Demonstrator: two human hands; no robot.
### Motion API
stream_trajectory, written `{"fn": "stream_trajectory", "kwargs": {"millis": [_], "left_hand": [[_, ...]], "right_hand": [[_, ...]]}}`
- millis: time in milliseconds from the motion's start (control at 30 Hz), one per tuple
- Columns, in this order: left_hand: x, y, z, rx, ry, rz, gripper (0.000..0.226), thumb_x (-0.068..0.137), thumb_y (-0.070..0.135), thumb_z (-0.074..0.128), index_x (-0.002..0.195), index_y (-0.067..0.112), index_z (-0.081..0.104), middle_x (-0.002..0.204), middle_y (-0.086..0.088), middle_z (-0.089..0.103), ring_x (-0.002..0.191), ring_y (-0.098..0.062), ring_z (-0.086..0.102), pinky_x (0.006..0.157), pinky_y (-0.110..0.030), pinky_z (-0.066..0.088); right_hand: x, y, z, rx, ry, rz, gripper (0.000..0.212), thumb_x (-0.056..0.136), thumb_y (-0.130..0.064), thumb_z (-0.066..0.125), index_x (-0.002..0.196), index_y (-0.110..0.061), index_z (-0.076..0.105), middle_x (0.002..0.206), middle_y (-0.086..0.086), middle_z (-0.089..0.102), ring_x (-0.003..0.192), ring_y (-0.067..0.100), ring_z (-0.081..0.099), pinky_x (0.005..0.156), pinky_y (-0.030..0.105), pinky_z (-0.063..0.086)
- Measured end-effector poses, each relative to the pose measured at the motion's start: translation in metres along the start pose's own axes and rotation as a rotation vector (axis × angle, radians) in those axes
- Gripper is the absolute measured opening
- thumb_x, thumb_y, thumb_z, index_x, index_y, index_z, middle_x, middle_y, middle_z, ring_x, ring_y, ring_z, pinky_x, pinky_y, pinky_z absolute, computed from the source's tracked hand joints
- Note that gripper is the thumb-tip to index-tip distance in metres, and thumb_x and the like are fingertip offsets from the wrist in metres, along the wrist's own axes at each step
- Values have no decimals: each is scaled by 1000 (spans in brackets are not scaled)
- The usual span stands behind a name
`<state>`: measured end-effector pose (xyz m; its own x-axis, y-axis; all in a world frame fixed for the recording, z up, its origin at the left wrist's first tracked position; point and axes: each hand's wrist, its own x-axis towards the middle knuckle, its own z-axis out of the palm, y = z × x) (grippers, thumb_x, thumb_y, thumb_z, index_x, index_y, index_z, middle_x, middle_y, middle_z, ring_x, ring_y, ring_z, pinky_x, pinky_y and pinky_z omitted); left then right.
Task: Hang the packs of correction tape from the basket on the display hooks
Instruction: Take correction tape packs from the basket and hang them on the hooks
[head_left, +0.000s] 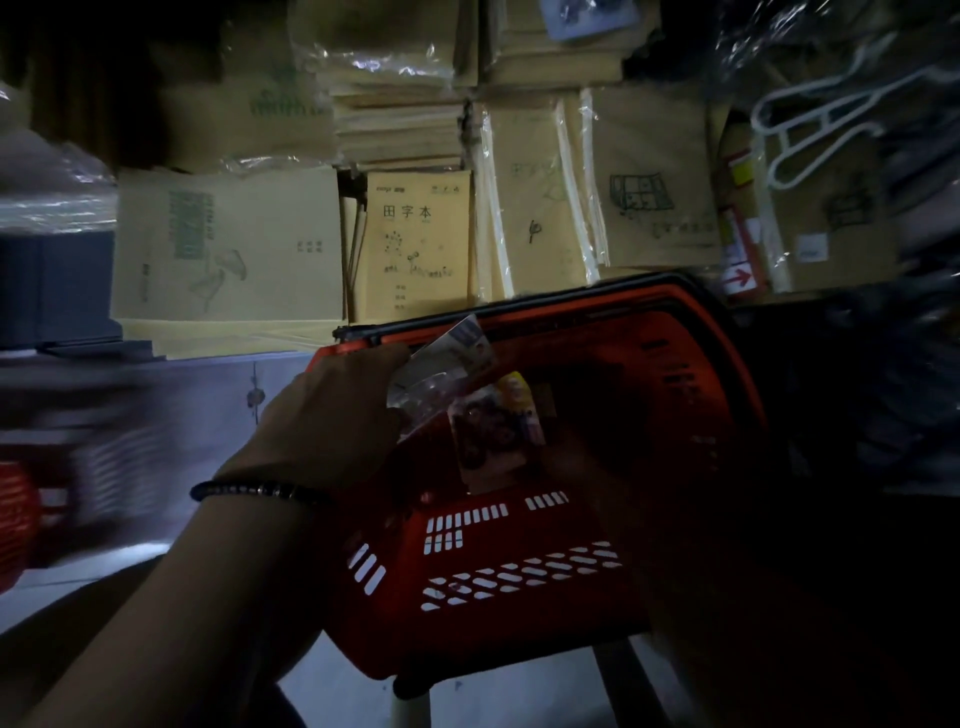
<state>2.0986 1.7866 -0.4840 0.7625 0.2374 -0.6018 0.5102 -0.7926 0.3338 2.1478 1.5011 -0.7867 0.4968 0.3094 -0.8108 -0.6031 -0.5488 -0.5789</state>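
Note:
My left hand (332, 410), with a dark bead bracelet at the wrist, reaches over the left rim of the red plastic basket (498, 623) and pinches a clear-fronted pack of correction tape (452, 358) by its lower edge. The pack is tilted, with its card top pointing up and right. A second pack (498, 426) with a yellow spot at its top stands upright inside the basket just below it. A dark shape crosses the right side of the basket; it may be my right arm, but the hand is lost in shadow. No display hooks are visible.
Stacks of tan exercise books (415, 244) in plastic wrap fill the shelf behind the basket. White hangers (810, 119) lie at the upper right. The basket rests on a stand with pale legs (410, 701). A red object (15, 519) sits at the far left edge.

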Motion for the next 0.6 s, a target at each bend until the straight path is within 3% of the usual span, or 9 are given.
{"fn": "stream_trajectory", "kwargs": {"millis": [33,67,133,167,233,300,367,467,600], "left_hand": [[-1,-1,0,-42,-13,-1,47,95,33,73,139,24,60,132,-8,70,116,-30,67,94,-45,56],[0,-5,2,-64,3,5,47,95,31,74,139,23,61,133,-8,69,117,-31,66,95,-44,55],[-2,-4,2,-114,3,26,48,95,25,74,141,19,60,135,-10,68,122,-31,65,98,-40,53],[-6,-2,1,-140,4,39,49,95,21,74,142,17,60,136,-10,68,124,-31,64,98,-38,52],[-18,-3,6,-167,23,52,48,95,19,74,141,16,62,136,-10,68,127,-31,64,103,-38,51],[-29,-2,12,-227,45,33,43,94,23,75,135,27,63,130,-3,69,123,-28,67,102,-41,55],[-41,-3,14,-305,55,54,44,91,26,76,130,39,62,123,8,72,114,-16,70,96,-38,58],[-71,7,6,-544,100,88,53,79,40,77,129,47,63,117,16,76,109,-5,71,95,-39,60],[-115,28,0,-844,174,116,48,82,36,78,129,31,67,115,-1,80,106,-23,77,92,-58,61]], "right_hand": [[-21,-25,0,-42,0,-40,67,77,-33,93,133,-6,67,129,14,70,117,31,70,99,51,58],[-44,-50,0,-98,23,-102,52,87,-17,84,133,-3,65,124,11,70,113,19,72,98,40,59],[-76,-83,-8,-189,49,-227,29,96,3,68,123,-6,65,103,-4,68,87,-13,68,80,10,51],[-89,-95,-11,-223,63,-251,21,98,5,65,109,-13,66,91,-10,64,74,-18,64,68,6,46],[-113,-112,-18,-228,121,-286,22,102,-6,64,88,-23,63,77,-13,61,61,-11,60,57,8,41],[-137,-128,-27,-99,213,-324,15,104,-17,64,91,-18,70,77,-5,71,65,-3,62,61,12,46],[-160,-145,-33,62,283,-368,20,106,-23,62,95,-11,76,86,6,79,72,6,67,68,24,53],[-201,-175,-45,130,340,-455,24,108,-23,58,96,-12,75,87,-1,77,74,6,65,69,25,51],[-251,-208,-61,91,418,-653,26,109,-27,56,100,-14,76,90,-4,78,81,1,65,81,30,52]]}}
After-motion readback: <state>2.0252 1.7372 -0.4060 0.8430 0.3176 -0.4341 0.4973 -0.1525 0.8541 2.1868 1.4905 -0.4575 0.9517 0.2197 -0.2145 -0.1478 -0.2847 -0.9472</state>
